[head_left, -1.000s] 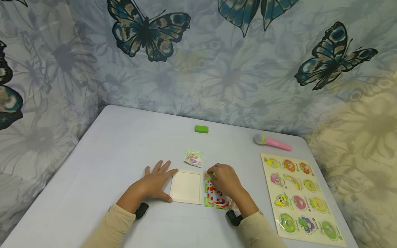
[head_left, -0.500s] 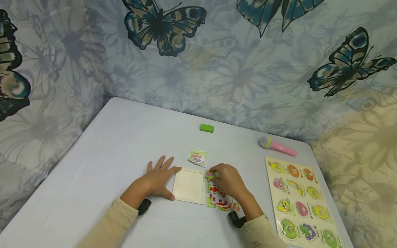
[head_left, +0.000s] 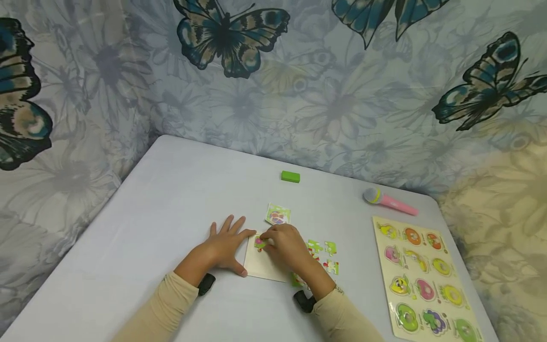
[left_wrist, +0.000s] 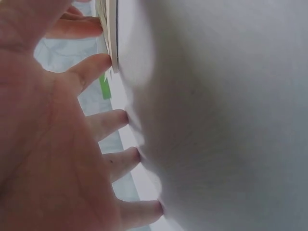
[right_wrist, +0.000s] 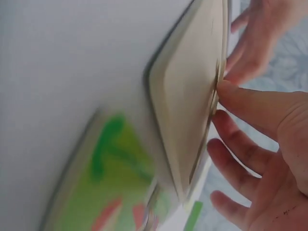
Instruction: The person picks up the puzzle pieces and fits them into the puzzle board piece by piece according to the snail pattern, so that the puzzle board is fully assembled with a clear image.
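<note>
A shallow pale wooden puzzle tray (head_left: 262,267) lies flat on the white table. My left hand (head_left: 223,248) is spread beside it, thumb and index fingertip against its left edge. In the left wrist view, the other fingertips (left_wrist: 156,208) touch the tabletop. My right hand (head_left: 287,247) reaches over the tray and pinches a green and pink jigsaw piece (head_left: 258,242) at its far left corner. Several loose jigsaw pieces (head_left: 332,267) lie right of the tray, some hidden by the right forearm. In the right wrist view, one large blurred green piece (right_wrist: 113,178) lies beside the tray.
A small picture card (head_left: 278,215) lies just beyond the tray. Farther back is a green block (head_left: 290,176). A pink toy microphone (head_left: 391,202) and a fruit puzzle board (head_left: 427,282) lie at the right. A butterfly-patterned wall (head_left: 329,109) borders the table's back.
My right hand has moved left from the loose pieces to the tray's far left corner, carrying a jigsaw piece. The left hand stays at the tray's left edge. The head view has shifted slightly.
</note>
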### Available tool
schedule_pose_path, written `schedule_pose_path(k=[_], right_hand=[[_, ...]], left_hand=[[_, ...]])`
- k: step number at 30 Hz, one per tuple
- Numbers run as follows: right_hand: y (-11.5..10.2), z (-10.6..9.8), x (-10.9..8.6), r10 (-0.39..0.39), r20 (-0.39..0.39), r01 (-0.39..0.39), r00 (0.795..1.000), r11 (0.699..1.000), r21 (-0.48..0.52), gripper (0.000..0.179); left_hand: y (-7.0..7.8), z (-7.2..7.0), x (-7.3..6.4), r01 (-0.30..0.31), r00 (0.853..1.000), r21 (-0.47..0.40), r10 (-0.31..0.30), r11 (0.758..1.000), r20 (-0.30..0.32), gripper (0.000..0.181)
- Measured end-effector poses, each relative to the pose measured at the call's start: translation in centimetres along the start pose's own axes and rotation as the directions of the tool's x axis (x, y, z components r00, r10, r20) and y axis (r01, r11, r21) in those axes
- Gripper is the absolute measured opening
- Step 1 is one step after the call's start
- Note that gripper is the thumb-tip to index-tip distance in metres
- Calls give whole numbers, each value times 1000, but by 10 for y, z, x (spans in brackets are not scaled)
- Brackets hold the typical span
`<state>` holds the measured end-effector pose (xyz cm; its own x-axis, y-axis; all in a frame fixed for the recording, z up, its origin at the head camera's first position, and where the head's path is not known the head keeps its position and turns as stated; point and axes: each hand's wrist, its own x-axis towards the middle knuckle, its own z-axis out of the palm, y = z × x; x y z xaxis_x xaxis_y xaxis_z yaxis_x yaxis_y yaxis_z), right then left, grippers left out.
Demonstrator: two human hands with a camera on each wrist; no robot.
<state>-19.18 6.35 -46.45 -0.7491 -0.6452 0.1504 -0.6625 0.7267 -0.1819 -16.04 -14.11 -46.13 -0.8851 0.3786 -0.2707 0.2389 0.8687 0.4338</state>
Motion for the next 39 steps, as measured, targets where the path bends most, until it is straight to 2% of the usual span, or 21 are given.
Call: schedule_pose_path(k=[9,14,16,19,22,24,28,33,39], right_hand=[[-7,6,3,17,-35,-18,999,1000,-22,19],[-5,1,-1,6,33,-5,999,999,-36,22],[-4,-2,-2,-9,76,9,997,1000,-7,25],[4,-7,-5,-7,91,1,996,998,67,26],[22,-16,-17,39,46,-44,998,992,118,23],[36,-23,-30,97,9,-97,995,987,129,21],[59,-31,-54,185,-34,-181,982,979,97,21],[77,-35,-73,255,-37,-253,966,966,54,23],[86,-33,-83,297,-4,-297,955,954,44,22]], left_hand=[[0,2,4,7,1000,18,-8,1000,9,102],[2,8,4,2,1000,-15,-2,1000,-8,103],[0,9,1,9,1000,-27,-10,1000,-18,103],[-1,9,-3,11,999,-41,-13,999,-33,102],[3,6,-3,-5,999,-44,3,999,-44,101],[6,3,-1,-23,999,-45,21,999,-47,101],[8,0,-2,-33,999,-43,31,999,-43,101],[7,-1,-3,-23,999,-16,22,1000,-47,102],[6,3,-1,-31,998,-22,30,999,-46,101]])
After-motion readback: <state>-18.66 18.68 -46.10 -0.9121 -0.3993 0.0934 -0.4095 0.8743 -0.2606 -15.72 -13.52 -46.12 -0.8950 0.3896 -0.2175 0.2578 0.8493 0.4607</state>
